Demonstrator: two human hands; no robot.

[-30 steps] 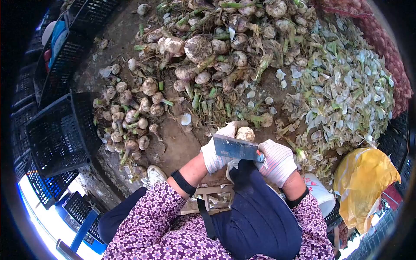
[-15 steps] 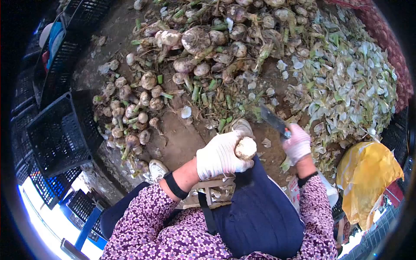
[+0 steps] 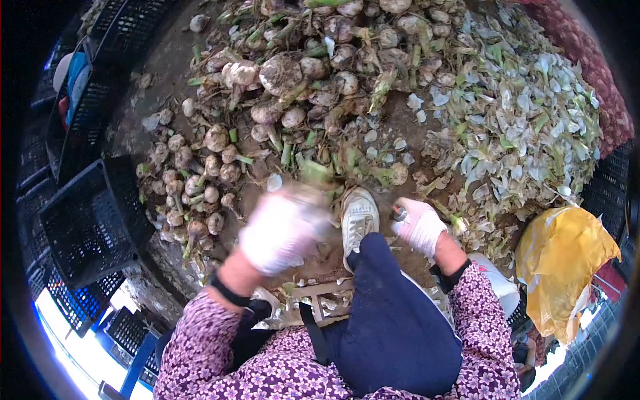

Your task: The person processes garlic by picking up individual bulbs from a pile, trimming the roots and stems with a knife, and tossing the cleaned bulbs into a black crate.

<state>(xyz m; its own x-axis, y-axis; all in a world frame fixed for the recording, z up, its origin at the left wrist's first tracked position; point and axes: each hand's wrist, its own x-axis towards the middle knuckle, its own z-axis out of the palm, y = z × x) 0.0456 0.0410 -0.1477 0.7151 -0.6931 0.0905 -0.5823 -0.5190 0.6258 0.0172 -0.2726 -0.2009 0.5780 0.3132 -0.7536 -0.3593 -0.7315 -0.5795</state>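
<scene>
My left hand [image 3: 283,230], in a white glove, is smeared by motion left of the white shoe [image 3: 360,219]. It appears closed around a blurred garlic bulb [image 3: 310,199], with a pale green stem [image 3: 315,171] pointing away from me. To the right of the shoe, my gloved right hand [image 3: 421,227] is wrapped round a knife handle [image 3: 399,213] with a reddish tip showing. The knife's blade is hardly visible against the ground.
Soiled garlic bulbs [image 3: 280,75] with stems are heaped ahead, and a smaller cluster [image 3: 217,139] lies left. Peeled skins [image 3: 527,127] are piled right, near a red mesh sack [image 3: 587,60]. Black crates [image 3: 87,220] stand left; a yellow bag [image 3: 563,260] and white bucket [image 3: 497,283] are right.
My left hand has swung left, away from my knee, and the bulb's white face no longer shows. The right hand has come left and lower with the knife. The view has shifted slightly.
</scene>
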